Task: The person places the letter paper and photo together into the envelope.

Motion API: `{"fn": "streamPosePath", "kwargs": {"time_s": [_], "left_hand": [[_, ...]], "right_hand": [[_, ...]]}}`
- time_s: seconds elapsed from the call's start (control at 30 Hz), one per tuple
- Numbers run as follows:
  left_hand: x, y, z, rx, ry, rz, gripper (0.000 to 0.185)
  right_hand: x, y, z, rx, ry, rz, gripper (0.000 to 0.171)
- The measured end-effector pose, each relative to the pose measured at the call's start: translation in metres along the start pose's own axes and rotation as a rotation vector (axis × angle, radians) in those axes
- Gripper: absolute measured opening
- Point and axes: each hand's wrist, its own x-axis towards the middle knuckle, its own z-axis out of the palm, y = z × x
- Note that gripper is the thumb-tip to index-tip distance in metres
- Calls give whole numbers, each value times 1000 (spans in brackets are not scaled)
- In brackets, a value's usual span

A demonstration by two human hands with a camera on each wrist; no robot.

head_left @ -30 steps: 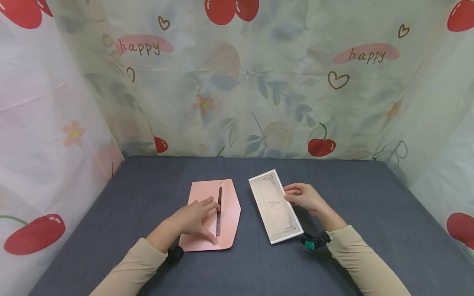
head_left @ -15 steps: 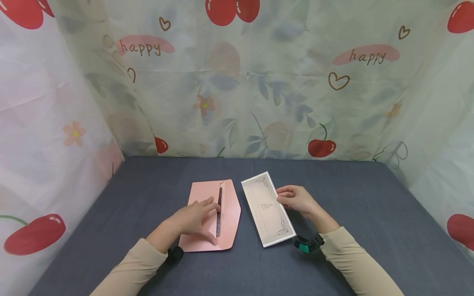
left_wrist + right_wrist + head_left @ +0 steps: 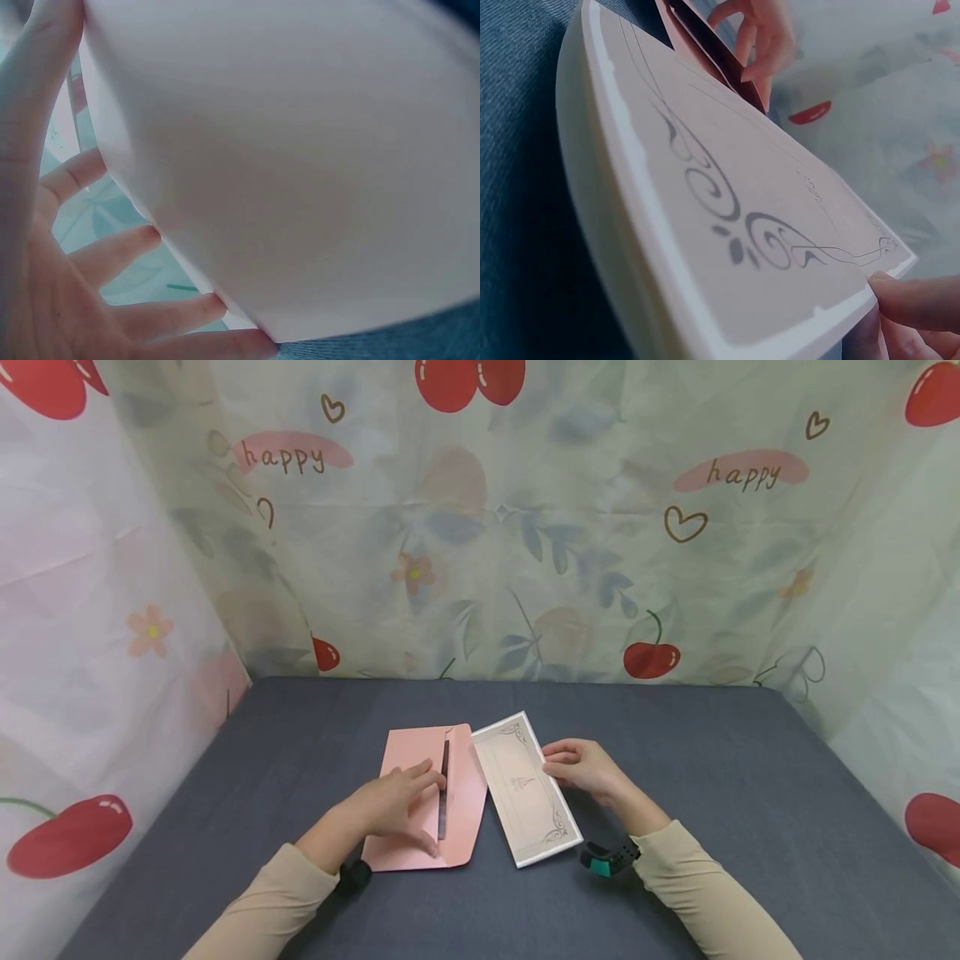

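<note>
A pink envelope (image 3: 408,747) lies in the head view with its pointed flap (image 3: 468,793) spread to the right. Its mouth gapes as a dark slit. My left hand (image 3: 397,797) lies over the envelope, gripping the edge of the mouth; in the left wrist view its fingertips (image 3: 146,234) line up along the pale panel's edge. My right hand (image 3: 588,768) pinches the right long edge of a cream card (image 3: 525,789) with grey scroll corners and a white border. The card is tilted, and its upper left corner overlaps the flap in the head view. The card looks thick in the right wrist view (image 3: 780,225).
A dark blue-grey cloth covers the table (image 3: 337,910). Curtains (image 3: 480,527) printed with cherries and flowers stand behind and at both sides. A dark band (image 3: 609,858) with a green patch is at the right wrist.
My right hand has moved left with the card, bringing it from beside the envelope to the flap. The left hand and the envelope have stayed put.
</note>
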Motion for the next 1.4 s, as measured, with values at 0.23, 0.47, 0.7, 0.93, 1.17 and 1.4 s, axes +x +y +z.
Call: {"fn": "streamPosePath", "kwargs": {"time_s": [0.23, 0.47, 0.7, 0.93, 1.17, 1.4], "left_hand": [[0, 0, 0, -2, -2, -6, 82], [0, 2, 0, -2, -6, -16, 82], [0, 3, -1, 1, -9, -25, 83], [0, 2, 0, 8, -10, -25, 84], [0, 1, 0, 12, -7, -14, 84], [0, 1, 0, 6, -8, -9, 83]], "right_hand": [[3, -1, 8, 25, -7, -11, 30], [7, 0, 15, 39, -10, -8, 30], [12, -1, 21, 64, -23, -4, 30], [15, -2, 26, 94, -27, 6, 31], [18, -4, 30, 110, -30, 37, 32], [21, -5, 34, 136, -27, 26, 33]]}}
